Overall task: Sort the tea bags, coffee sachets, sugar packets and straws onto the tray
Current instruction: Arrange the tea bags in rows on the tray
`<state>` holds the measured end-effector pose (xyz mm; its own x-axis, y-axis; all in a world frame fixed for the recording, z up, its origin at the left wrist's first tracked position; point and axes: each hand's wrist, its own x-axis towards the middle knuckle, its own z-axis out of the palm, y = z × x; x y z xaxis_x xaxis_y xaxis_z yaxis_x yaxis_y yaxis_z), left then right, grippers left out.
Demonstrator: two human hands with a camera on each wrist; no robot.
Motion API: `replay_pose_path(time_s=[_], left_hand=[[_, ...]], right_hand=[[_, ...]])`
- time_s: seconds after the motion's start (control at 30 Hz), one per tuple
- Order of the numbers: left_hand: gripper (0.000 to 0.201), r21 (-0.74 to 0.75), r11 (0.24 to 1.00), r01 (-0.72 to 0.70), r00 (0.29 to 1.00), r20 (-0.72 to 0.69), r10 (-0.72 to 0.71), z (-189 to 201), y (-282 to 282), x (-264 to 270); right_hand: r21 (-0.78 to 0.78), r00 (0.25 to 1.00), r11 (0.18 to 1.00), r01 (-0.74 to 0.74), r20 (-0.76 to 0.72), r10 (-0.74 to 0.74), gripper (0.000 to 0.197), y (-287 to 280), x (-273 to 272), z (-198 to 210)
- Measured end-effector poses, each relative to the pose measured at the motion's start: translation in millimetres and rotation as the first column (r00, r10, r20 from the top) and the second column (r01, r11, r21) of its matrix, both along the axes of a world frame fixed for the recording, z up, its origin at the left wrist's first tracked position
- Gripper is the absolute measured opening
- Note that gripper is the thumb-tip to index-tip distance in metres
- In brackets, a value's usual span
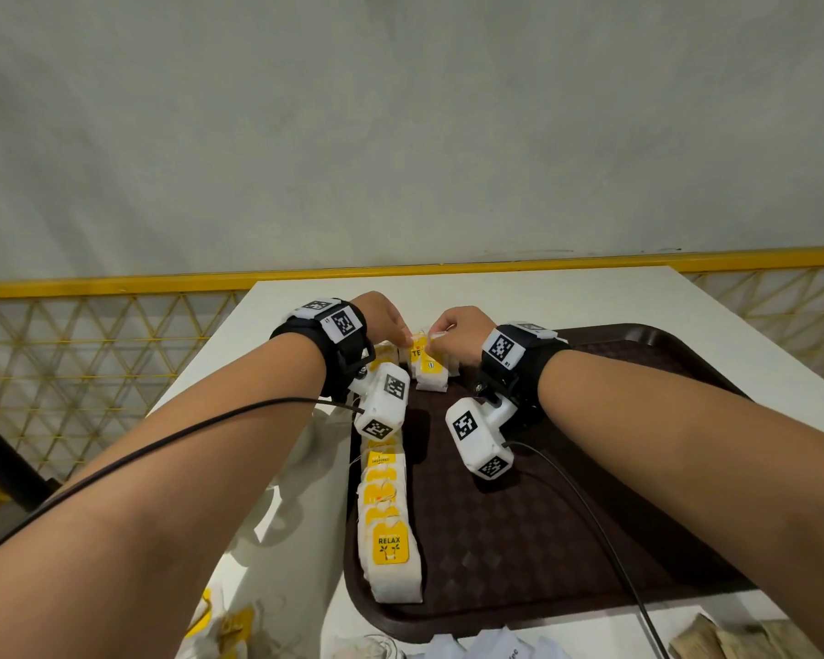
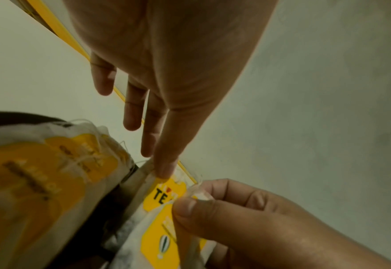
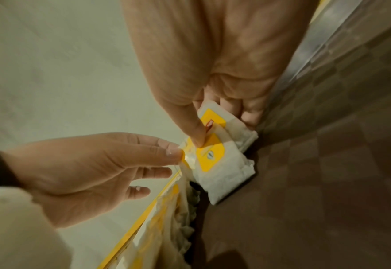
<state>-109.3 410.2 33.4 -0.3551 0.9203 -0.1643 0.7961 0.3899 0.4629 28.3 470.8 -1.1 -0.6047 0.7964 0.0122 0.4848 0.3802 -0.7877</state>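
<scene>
Right hand: your right hand [image 1: 455, 332] is curled at the tray's far left corner, thumb and fingers pinching a small stack of tea bags [image 3: 222, 154] that stands on the tray floor.
Left hand: your left hand [image 1: 384, 318] comes in from the other side with its fingers nearly straight; the fingertips [image 2: 164, 169] touch the top edge of that same stack, and in the right wrist view a thumb and fingertip nip a corner of it. The other fingers hang free.
Hands together: they work one stack between them, almost touching each other.
Step in hand: I judge you are squaring up and seating these bags at the far end of the line.
Done so far: a row of tea bags [image 1: 391, 525] with yellow tags lies along the left inner wall of the brown tray [image 1: 686, 354], running from the near corner up toward your hands.
Tray otherwise: the patterned floor to the right of the row carries only the shadows of your wrist cameras.
Left to do, tea: more yellow-tagged bags [image 1: 229, 625] lie off the tray on the white table [image 1: 519, 292], at the near left.
Left to do, other kinds: white packets [image 1: 495, 642] and brownish sachets [image 1: 728, 639] sit on the table below the tray's near rim; which is sugar and which coffee I cannot tell.
Straws: none can be made out.
Progress: early, one kind partly sorted, three not yet begun.
</scene>
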Motion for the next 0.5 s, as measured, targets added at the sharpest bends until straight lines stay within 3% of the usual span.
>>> replay_pose_path(time_s=[0.2,0.5], left_hand=[[0.025,-0.034,0.999,0.005,0.995,-0.102,-0.008,-0.5,3.1,0.1],[0.024,-0.049,0.995,0.091,0.988,-0.120,-0.096,6.4,3.2,0.2]], right_hand=[[-0.028,0.999,0.999,-0.023,0.038,0.024,0.017,-1.0,-1.3,-3.3],[0.010,1.000,1.000,-0.018,0.014,0.018,0.013,6.4,4.5,-1.4]])
